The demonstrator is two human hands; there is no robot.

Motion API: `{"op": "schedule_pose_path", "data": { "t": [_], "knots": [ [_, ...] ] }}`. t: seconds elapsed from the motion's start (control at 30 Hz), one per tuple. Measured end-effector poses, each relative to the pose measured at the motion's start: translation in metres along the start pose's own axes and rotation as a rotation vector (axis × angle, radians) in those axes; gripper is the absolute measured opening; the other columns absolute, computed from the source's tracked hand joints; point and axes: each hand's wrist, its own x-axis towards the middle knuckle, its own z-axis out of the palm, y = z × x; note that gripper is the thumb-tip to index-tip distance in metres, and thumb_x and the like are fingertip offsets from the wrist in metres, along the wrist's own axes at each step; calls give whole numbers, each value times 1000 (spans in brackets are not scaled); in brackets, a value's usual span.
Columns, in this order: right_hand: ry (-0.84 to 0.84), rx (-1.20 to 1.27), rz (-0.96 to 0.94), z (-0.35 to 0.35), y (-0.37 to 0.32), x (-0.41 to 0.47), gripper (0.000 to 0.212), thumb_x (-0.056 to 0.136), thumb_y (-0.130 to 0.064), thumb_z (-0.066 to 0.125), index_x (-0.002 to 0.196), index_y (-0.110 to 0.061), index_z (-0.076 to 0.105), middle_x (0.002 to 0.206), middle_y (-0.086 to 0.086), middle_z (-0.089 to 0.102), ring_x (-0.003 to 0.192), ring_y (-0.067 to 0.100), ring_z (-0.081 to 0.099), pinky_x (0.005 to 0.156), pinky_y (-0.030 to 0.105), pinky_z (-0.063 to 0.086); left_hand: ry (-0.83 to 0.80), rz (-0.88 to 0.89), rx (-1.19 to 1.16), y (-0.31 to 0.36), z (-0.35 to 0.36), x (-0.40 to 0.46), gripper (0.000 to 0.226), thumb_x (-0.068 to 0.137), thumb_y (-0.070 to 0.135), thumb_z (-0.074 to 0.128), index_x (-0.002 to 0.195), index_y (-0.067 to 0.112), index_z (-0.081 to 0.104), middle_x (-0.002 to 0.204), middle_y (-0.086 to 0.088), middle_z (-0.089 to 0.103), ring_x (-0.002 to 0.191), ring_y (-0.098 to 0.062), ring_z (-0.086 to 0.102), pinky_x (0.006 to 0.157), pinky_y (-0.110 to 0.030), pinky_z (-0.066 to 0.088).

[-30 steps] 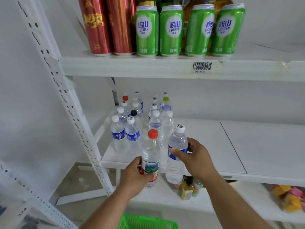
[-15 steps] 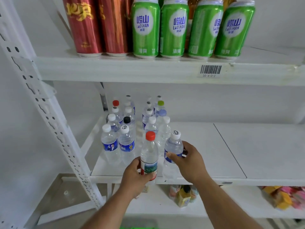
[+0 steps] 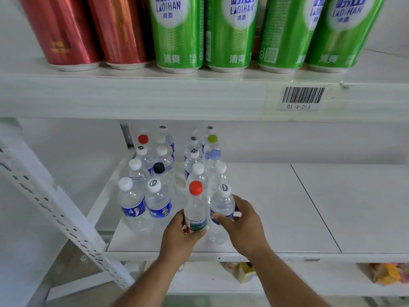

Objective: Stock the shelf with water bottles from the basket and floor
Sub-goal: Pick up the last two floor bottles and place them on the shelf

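White shelf (image 3: 276,207), bottles (image 3: 152,196) at left, hands (image 3: 179,235) gripping two, cans (image 3: 177,41) above

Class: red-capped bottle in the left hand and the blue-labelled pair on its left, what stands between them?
Nothing: head view shows bare shelf between red-capped bottle and blue-labelled pair.

The left hand (image 3: 180,235) holds one bottle (image 3: 195,209) and the right hand (image 3: 242,224) another (image 3: 222,214), side by side near the front edge of the shelf (image 3: 276,209). More bottles (image 3: 155,173) stand in rows behind and left of the fingers. Right of the fingers is bare shelf. Cans (image 3: 221,34) stand on the upper shelf (image 3: 132,96), above the fingers.
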Motion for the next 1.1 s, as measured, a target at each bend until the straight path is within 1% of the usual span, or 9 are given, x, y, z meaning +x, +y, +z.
{"op": "schedule_pose_path", "data": {
  "t": [0.1, 0.2, 0.33, 0.47, 0.6, 0.7, 0.9, 1.0, 1.1],
  "knots": [
    [8, 18, -3, 1, 3, 5, 41, 74, -39, 78, 106, -57, 59, 108, -25, 64, 99, -3, 61, 83, 20, 53, 10, -6, 12, -5, 2, 5, 58, 64, 40, 88, 111, 47, 56, 105, 30, 68, 100, 3, 65, 84, -18, 53],
    [19, 15, 2, 0, 5, 9, 42, 73, -45, 77, 109, -57, 58, 111, -26, 63, 101, -5, 60, 84, 19, 52, 13, -13, 5, -6, 5, 9, 62, 66, 39, 88, 119, 43, 54, 109, 29, 66, 102, 0, 65, 86, -17, 52],
    [17, 10, 32, 1, 5, 14, 47, 75, -46, 79, 109, -62, 51, 116, -28, 60, 103, -4, 60, 86, 18, 50, -1, -3, 5, -6, 7, 11, 60, 69, 35, 87, 114, 52, 50, 103, 42, 61, 99, 11, 62, 76, -7, 48],
    [9, 5, 22, 1, 3, 17, 48, 76, -43, 79, 108, -64, 51, 116, -29, 59, 102, -8, 59, 86, 16, 48, -16, -4, 15, -9, 7, 14, 65, 71, 33, 86, 122, 47, 48, 110, 35, 61, 104, -1, 63, 86, -16, 51],
    [4, 0, 32, 0, 4, 15, 53, 77, -44, 79, 118, -58, 50, 119, -29, 58, 105, -6, 59, 87, 14, 48, -33, -1, 38, -12, 8, 15, 66, 73, 37, 84, 125, 46, 45, 115, 33, 58, 109, -6, 61, 93, -22, 51],
    [-19, -23, 8, -1, 6, 14, 53, 79, -43, 78, 121, -58, 49, 121, -31, 58, 107, -7, 58, 91, 14, 47, -31, -5, 53, -15, 7, 14, 67, 73, 36, 83, 129, 42, 46, 126, 22, 60, 117, -10, 59, 100, -34, 52],
    [-86, -43, 28, 1, 11, 7, 59, 85, -33, 76, 132, -50, 45, 129, -29, 56, 113, -6, 56, 90, 5, 42, -50, -25, 86, -15, 4, 12, 70, 74, 34, 83, 124, 55, 39, 122, 30, 52, 115, -5, 53, 99, -28, 47],
    [-102, -45, 64, 3, 14, 3, 61, 88, -29, 74, 140, -40, 45, 136, -20, 55, 122, 7, 56, 101, 17, 44, -56, -39, 111, -14, 2, 8, 73, 75, 33, 82, 130, 51, 38, 124, 29, 51, 120, -5, 52, 100, -28, 44],
    [-100, -106, 120, 3, 11, -2, 64, 91, -29, 70, 147, -35, 40, 144, -13, 52, 127, 16, 54, 108, 31, 44, -45, -46, 145, -12, -4, 1, 74, 78, 34, 80, 138, 44, 37, 135, 22, 51, 126, -8, 51, 102, -28, 43]
  ]
}}
